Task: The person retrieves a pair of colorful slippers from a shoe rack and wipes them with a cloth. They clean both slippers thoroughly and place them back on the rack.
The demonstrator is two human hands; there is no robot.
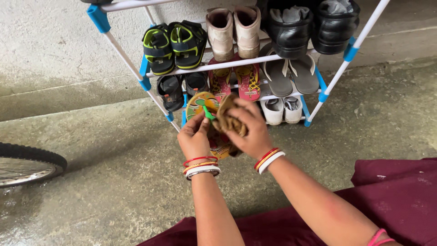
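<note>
Yellow and patterned, a small flip-flop (203, 104) with a green strap is being held up in front of the shoe rack (132, 64) in the head view. It is being gripped by the left hand (195, 139), whose grip is being kept clamped on the sandal's lower part. A brown cloth (230, 117) is being pressed against the sandal by the right hand (251, 130), fingers closed over it. Pink flip-flops (234, 82) are being seen on the shelf just behind, and a bicycle tyre (27, 161) well apart on the concrete floor (91, 182).
</note>
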